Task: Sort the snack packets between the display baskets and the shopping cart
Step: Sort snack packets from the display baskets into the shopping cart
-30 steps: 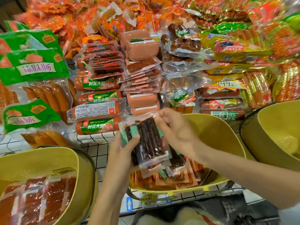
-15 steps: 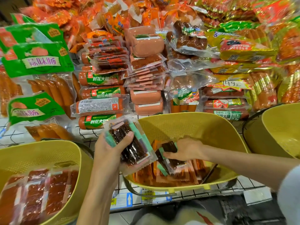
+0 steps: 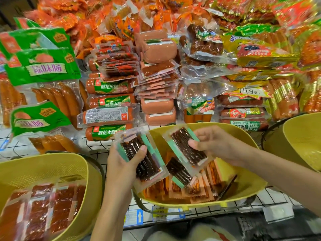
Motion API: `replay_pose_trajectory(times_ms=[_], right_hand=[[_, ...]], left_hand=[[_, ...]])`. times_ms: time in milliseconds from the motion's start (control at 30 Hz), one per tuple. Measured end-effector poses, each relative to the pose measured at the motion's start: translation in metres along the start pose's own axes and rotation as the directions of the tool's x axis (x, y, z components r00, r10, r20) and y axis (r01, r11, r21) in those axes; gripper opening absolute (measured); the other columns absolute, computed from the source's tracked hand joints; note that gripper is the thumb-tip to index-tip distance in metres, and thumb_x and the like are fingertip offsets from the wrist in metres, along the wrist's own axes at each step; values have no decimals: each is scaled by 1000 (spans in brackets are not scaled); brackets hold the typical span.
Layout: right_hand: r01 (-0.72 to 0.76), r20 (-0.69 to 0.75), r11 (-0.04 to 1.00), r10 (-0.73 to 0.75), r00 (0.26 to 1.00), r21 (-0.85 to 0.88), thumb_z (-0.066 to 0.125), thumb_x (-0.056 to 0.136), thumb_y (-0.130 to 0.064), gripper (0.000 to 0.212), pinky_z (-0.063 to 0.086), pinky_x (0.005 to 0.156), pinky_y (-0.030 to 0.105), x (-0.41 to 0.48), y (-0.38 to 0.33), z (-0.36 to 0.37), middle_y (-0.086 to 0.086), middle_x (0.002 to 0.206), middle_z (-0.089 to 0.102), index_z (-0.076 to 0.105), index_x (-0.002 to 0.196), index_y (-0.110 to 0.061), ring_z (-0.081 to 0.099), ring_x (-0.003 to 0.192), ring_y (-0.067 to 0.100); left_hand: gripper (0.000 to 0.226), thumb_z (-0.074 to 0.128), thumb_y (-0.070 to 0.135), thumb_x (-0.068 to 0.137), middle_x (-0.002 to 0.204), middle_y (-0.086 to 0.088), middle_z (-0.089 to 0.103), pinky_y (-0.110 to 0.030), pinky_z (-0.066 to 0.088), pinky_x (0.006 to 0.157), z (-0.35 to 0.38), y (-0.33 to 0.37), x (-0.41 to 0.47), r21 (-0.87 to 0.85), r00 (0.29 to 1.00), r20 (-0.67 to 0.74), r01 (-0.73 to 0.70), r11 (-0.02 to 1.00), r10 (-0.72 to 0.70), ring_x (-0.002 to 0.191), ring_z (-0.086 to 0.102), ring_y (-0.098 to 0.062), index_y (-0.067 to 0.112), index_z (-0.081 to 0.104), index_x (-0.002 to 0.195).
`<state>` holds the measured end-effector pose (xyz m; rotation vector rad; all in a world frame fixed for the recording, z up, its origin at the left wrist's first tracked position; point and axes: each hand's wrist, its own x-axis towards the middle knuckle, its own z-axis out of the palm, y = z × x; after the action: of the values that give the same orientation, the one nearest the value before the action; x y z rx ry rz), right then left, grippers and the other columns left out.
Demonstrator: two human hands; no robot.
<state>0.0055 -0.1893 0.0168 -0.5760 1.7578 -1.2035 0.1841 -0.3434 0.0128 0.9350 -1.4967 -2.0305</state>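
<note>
A clear packet of dark meat strips (image 3: 188, 149) with a pale green edge hangs tilted above the middle basket (image 3: 243, 193), over its open mouth. The right hand (image 3: 218, 145) pinches it, thumb on the front and fingers curled behind. Just left of that basket's rim, the left hand (image 3: 125, 164) grips a stack of like packets (image 3: 145, 159), thumb pressed across the top one and fingers wrapped underneath (how many are in the stack cannot be told). Inside the middle basket one more dark packet (image 3: 178, 171) lies slanted on a layer of orange packets (image 3: 199, 191). To the left of the middle basket stands a second yellow basket (image 3: 52, 169) with flat red packets (image 3: 40, 209) in it; to its right, a third yellow basket (image 3: 304, 136), only partly in view. Behind the middle basket, ham sausages (image 3: 109, 115) in green-labelled wrap lie stacked, with green bags (image 3: 43, 66) farther left.
</note>
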Motion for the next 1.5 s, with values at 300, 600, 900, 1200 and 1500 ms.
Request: replay_pose_trajectory(times_ms=[300, 600, 900, 1200, 1500], right_hand=[[198, -182, 961, -233, 955, -192, 80, 72, -29, 34, 41, 55, 14, 7, -30, 59, -8, 55, 52, 52, 60, -15, 45, 47, -4], [-45, -37, 851, 30, 999, -523, 53, 94, -37, 34, 43, 51, 16, 34, 18, 13, 3, 66, 60, 61, 80, -7, 58, 60, 16], [-80, -49, 229, 138, 989, -970, 67, 83, -47, 57, 40, 69, 31, 59, 61, 36, 8, 117, 54, 48, 119, -7, 54, 99, 24], [-100, 207, 995, 95, 974, 14, 63, 85, -19, 27, 54, 66, 19, 14, -13, -24, 13, 102, 69, 62, 105, 0, 67, 93, 20], [141, 4, 982, -142, 990, -127, 73, 79, -23, 21, 49, 45, 19, 13, -48, 35, -1, 51, 63, 64, 76, -4, 59, 42, 7]], left_hand=[[53, 54, 53, 75, 101, -5, 75, -46, 58, 78, 25, 2, 2, -171, 981, 130, 168, 971, -147, 92, 72, -21, 21, 65, 116], [36, 68, 10, 72, 98, -11, 74, -29, 58, 61, 4, -1, 6, -185, 994, 64, 94, 978, -83, 87, 73, -23, 12, 64, 108], [35, 68, 10, 73, 99, -9, 74, -29, 58, 62, -4, -2, 11, -147, 996, 66, 63, 987, -54, 90, 72, -22, 15, 64, 107], [53, 69, 13, 71, 105, -9, 73, -41, 60, 64, 0, 3, 9, -148, 1000, 13, 11, 989, -9, 92, 72, -24, 13, 55, 123], [47, 50, 51, 87, 110, -7, 72, -41, 60, 70, 37, 5, 11, -199, 994, 111, 22, 980, 1, 97, 71, -24, 21, 59, 122]])
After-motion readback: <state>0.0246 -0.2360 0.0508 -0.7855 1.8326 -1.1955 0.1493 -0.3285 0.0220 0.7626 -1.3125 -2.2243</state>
